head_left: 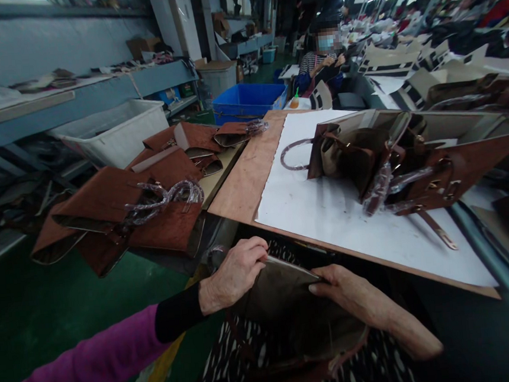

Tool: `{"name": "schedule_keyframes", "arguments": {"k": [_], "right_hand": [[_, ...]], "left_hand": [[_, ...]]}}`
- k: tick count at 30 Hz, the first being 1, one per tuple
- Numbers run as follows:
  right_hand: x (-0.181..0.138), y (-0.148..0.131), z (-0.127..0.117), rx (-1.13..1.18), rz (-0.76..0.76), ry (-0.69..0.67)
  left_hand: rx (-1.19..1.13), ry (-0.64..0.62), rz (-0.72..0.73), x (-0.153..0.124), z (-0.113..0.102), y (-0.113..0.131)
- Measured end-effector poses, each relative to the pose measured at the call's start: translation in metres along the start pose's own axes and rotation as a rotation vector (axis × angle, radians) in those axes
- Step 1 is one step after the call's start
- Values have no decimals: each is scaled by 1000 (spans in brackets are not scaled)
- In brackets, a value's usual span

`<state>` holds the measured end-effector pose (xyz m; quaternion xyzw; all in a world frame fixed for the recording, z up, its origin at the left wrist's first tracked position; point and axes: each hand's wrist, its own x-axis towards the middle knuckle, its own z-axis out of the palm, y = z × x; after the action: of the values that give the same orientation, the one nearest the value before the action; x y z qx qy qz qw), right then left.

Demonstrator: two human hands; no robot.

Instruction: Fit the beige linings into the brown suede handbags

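A dark brown leather bag (pixel 291 306) rests on my lap below the table edge. My left hand (pixel 235 273) is closed on its upper left rim, fingers curled over the edge. My right hand (pixel 348 293) grips the right side of the same rim, fingers pressed against the panel. A brown handbag (pixel 412 165) with wrapped handles lies on its side on the white sheet (pixel 328 220) of the wooden table (pixel 244 180), just beyond my hands.
Several brown bags (pixel 149 206) are piled on a side surface at left. A white bin (pixel 115 132) and blue crate (pixel 246 99) stand behind them. Another person (pixel 323 60) sits at the far end. The floor is green.
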<state>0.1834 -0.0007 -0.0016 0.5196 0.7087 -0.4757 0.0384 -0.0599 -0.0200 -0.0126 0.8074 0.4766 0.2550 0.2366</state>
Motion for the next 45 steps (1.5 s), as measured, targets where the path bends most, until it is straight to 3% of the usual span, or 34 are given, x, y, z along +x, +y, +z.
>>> {"name": "schedule_keyframes", "arguments": {"k": [8, 17, 26, 33, 41, 45], "right_hand": [[0, -4, -1, -20, 19, 6], [-1, -7, -1, -49, -7, 11], [-1, -7, -1, -30, -20, -6], [-2, -9, -2, -39, 4, 7], [-1, -10, -2, -50, 14, 28], [-1, -13, -2, -86, 5, 42]], "left_hand": [[133, 206, 81, -6, 2, 3], [80, 161, -11, -4, 1, -5], [100, -25, -53, 4, -7, -6], [149, -8, 16, 3, -2, -10], [245, 128, 128, 3, 1, -8], [335, 150, 112, 2, 3, -2]]}}
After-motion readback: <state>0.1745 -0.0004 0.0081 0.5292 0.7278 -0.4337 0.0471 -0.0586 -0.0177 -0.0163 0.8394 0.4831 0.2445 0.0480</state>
